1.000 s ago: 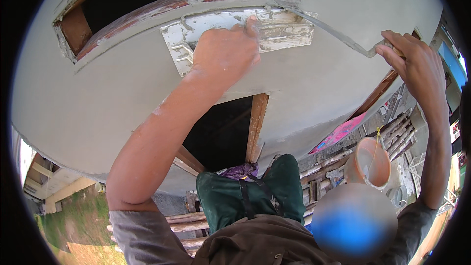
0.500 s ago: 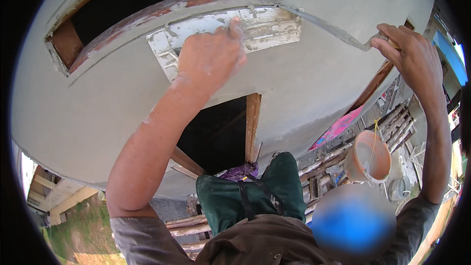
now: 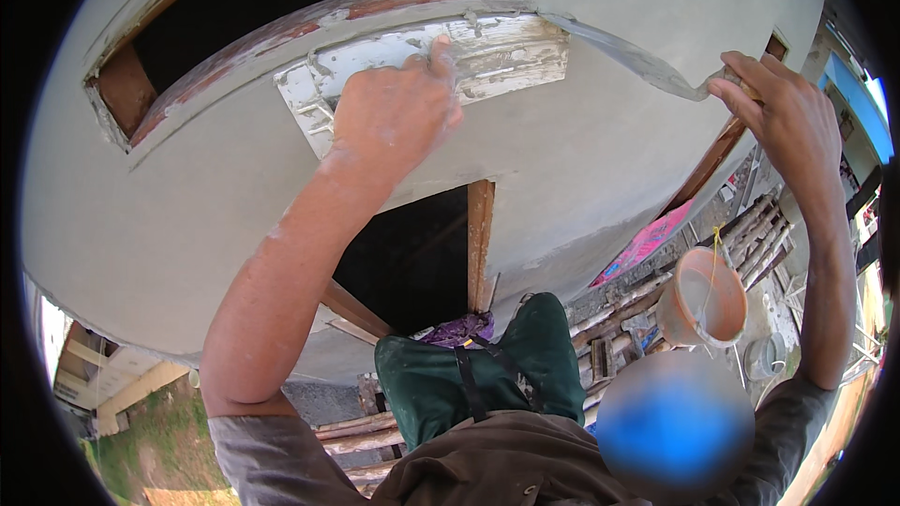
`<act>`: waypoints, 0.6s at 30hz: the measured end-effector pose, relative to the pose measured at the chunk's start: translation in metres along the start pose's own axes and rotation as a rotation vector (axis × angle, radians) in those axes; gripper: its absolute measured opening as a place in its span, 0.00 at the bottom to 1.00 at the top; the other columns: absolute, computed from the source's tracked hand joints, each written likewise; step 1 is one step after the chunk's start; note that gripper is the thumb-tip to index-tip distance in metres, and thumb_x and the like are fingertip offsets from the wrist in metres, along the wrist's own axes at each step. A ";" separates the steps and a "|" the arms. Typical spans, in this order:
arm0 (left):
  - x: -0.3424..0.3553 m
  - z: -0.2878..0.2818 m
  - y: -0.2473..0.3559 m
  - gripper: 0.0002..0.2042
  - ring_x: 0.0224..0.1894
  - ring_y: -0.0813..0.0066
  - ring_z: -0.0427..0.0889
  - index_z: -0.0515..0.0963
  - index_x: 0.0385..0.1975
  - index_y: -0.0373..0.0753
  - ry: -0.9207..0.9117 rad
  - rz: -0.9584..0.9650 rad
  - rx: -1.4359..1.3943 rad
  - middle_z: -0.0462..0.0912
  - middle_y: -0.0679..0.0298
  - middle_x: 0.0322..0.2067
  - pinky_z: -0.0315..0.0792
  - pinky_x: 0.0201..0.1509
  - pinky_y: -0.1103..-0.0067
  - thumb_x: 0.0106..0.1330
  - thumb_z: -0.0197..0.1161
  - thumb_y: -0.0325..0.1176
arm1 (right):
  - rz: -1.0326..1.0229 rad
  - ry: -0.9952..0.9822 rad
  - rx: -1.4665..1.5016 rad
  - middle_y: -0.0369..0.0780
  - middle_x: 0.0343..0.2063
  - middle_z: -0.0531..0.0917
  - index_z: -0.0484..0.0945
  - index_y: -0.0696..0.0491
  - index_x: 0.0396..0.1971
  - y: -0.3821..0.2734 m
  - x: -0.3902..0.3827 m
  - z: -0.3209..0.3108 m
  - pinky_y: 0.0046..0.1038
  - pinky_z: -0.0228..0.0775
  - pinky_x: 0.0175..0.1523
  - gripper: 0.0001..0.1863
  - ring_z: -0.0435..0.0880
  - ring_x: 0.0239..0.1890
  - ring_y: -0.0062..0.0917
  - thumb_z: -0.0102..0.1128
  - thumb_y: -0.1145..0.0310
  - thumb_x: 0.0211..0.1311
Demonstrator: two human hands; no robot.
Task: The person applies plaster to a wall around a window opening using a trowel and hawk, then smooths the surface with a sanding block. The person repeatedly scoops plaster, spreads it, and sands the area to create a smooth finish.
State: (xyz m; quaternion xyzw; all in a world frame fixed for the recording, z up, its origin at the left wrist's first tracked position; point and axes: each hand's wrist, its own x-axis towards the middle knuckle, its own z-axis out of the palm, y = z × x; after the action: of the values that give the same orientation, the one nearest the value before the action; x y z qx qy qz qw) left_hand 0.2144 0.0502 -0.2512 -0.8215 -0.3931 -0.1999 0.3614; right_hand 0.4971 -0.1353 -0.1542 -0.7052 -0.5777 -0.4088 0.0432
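Observation:
My left hand (image 3: 398, 108) grips a white plastering float (image 3: 511, 61), smeared with grey plaster, just below the ledge of the upper window opening. Its fingers are closed, with the thumb laid along the float's back; the handle is mostly hidden under the hand. Off to the right, my right hand (image 3: 783, 103) is wrapped around the handle of a trowel (image 3: 637, 61). The long grey blade points left, its tip close to the float's right end and the ledge corner. Smooth grey plaster covers the wall (image 3: 234, 197) behind both tools.
An orange bucket (image 3: 670, 309) with a yellow cord hangs or stands at lower right, by a platform of wooden poles (image 3: 750, 239). Below my left hand is a dark opening with a wooden frame (image 3: 481, 244). A pink sheet (image 3: 642, 244) leans near the wall's foot.
The float and my left hand have shifted very slightly left in the view. My right hand and the trowel have dropped a little, with the same grip.

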 end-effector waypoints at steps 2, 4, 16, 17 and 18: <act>0.000 -0.001 -0.001 0.33 0.24 0.67 0.84 0.68 0.65 0.40 0.008 0.010 -0.016 0.83 0.63 0.26 0.77 0.26 0.73 0.62 0.63 0.50 | -0.033 0.036 0.002 0.40 0.28 0.82 0.83 0.49 0.47 -0.002 -0.001 -0.001 0.36 0.71 0.36 0.24 0.83 0.29 0.36 0.59 0.45 0.62; 0.000 -0.002 0.000 0.33 0.24 0.67 0.84 0.68 0.65 0.40 -0.006 -0.004 -0.034 0.83 0.63 0.26 0.77 0.26 0.72 0.62 0.63 0.50 | -0.033 0.069 0.002 0.40 0.28 0.82 0.83 0.48 0.44 -0.004 -0.005 -0.003 0.38 0.71 0.34 0.22 0.82 0.29 0.38 0.60 0.46 0.61; 0.002 -0.007 0.001 0.33 0.23 0.65 0.84 0.68 0.65 0.40 -0.043 -0.039 -0.047 0.84 0.61 0.26 0.78 0.27 0.72 0.62 0.63 0.50 | 0.504 -0.120 0.871 0.39 0.25 0.81 0.82 0.56 0.45 0.019 -0.163 0.112 0.29 0.70 0.31 0.20 0.80 0.25 0.26 0.64 0.54 0.64; 0.002 -0.009 0.002 0.33 0.23 0.64 0.84 0.69 0.65 0.40 -0.067 -0.050 -0.047 0.84 0.60 0.26 0.77 0.27 0.72 0.62 0.63 0.50 | 0.670 -0.248 1.148 0.37 0.24 0.79 0.81 0.57 0.45 0.003 -0.192 0.140 0.26 0.69 0.28 0.21 0.77 0.22 0.22 0.61 0.52 0.66; 0.002 -0.010 0.002 0.33 0.23 0.64 0.84 0.69 0.65 0.40 -0.068 -0.053 -0.041 0.84 0.60 0.25 0.77 0.27 0.72 0.62 0.63 0.50 | 0.843 -0.330 1.354 0.36 0.22 0.77 0.81 0.57 0.44 -0.017 -0.221 0.167 0.23 0.68 0.25 0.23 0.75 0.20 0.19 0.57 0.50 0.69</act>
State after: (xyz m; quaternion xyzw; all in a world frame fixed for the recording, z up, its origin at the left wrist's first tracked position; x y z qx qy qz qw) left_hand 0.2171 0.0428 -0.2439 -0.8243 -0.4225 -0.1895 0.3258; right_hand 0.5713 -0.2132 -0.4101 -0.7357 -0.3843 0.1889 0.5248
